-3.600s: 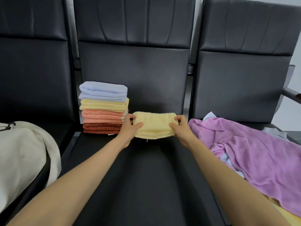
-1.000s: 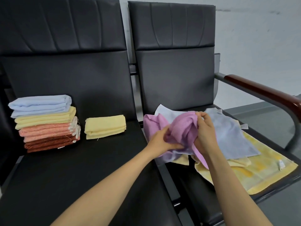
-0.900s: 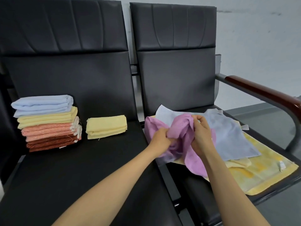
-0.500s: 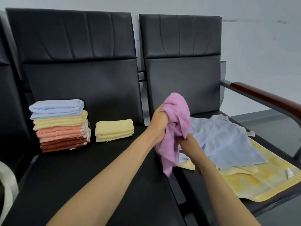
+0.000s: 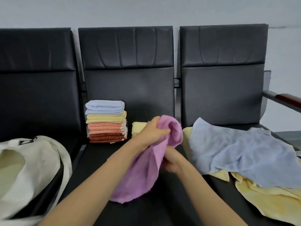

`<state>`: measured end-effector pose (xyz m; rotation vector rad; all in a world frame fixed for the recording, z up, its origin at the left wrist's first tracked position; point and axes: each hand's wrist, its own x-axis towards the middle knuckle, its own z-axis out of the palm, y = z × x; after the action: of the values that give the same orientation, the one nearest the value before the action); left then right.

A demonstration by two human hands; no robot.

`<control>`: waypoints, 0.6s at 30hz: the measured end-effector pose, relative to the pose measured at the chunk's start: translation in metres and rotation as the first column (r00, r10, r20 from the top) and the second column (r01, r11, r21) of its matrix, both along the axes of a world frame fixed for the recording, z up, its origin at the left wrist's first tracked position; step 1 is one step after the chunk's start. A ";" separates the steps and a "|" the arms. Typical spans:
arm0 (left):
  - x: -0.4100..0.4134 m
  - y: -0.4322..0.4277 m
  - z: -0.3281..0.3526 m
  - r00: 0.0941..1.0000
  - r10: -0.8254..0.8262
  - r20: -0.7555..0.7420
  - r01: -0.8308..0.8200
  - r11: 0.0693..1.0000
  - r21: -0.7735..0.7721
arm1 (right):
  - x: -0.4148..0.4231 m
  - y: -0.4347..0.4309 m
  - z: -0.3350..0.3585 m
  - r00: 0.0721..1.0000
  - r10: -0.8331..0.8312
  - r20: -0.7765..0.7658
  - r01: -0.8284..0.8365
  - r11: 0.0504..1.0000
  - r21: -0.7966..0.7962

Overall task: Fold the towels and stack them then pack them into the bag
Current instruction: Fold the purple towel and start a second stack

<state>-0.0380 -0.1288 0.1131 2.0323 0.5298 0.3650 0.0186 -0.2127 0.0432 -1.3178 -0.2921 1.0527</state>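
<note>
Purple towel (image 5: 143, 168) in both our hands.
Our left hand (image 5: 150, 133) clenches its top; our right hand (image 5: 173, 162) grasps its edge lower down.

folded yellow towel (image 5: 136, 126): mostly behind left hand (image 5: 150, 133) | bag (image 5: 32, 162): cut by left edge

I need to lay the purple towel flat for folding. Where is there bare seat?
Bare: the middle seat in front of the stack and folded yellow towel, under the purple towel. Crowded: the bag to its left; the blue towel and loose yellow towels to its right.
</note>
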 end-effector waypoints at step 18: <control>-0.104 0.057 -0.141 0.872 -0.073 -0.484 0.184 0.965 0.185 | 0.001 0.014 -0.055 0.435 0.624 0.649 -0.030 0.730 -0.683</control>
<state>-0.1421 -0.0717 -0.0283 2.3773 0.6655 -0.1757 0.0194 -0.1983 -0.0117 -2.4248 -1.1342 0.7264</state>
